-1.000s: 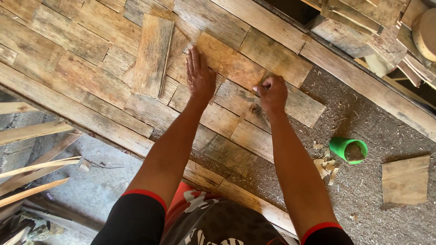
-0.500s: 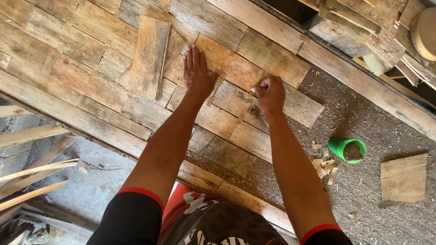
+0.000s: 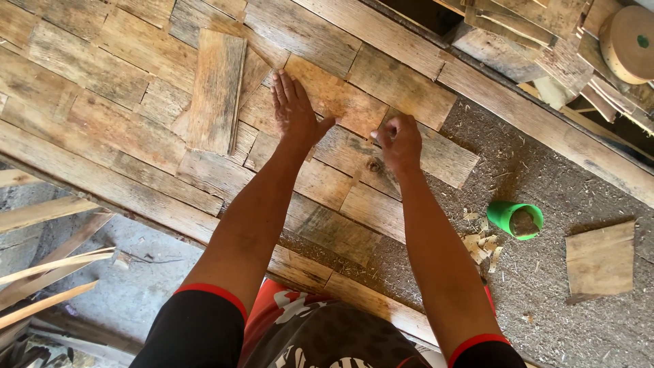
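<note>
Item one: our left hand (image 3: 294, 112), laid palm-down with the fingers released and spread flat, on the orange-brown rectangular wooden plank piece (image 3: 337, 95) and the grey pieces beside it. We judge the flat press serves to keep the laid pieces from shifting.

Item two: our right hand (image 3: 398, 143), fingers clenched into a loose fist, thumb and forefinger pinched together near the seam between the orange-brown piece and the grey weathered rectangular plank piece (image 3: 436, 153). We cannot tell whether a small thing is held in the pinch; nothing shows there clearly.

Item three: the patchwork panel of weathered wooden plank pieces (image 3: 102, 75), fitted edge to edge like tiling and covering the upper left of the coarse brown fibre-board worktop (image 3: 545, 191). The two pieces under our hands sit at the panel's right edge, where bare board begins.

Item four: one loose long grey wooden slat (image 3: 214, 88), lying upright across the laid pieces, to the left of the left hand, not fitted into the pattern.

Item five: a small green plastic cup (image 3: 516, 219) with brownish contents, standing on the bare board near the right forearm, within reach, with pale wood chips (image 3: 480, 244) just beside it.

Item six: a spare squarish wooden offcut (image 3: 601, 259), well apart at right.

Item seven: a tan roll of tape (image 3: 630, 42), top right corner.
</note>
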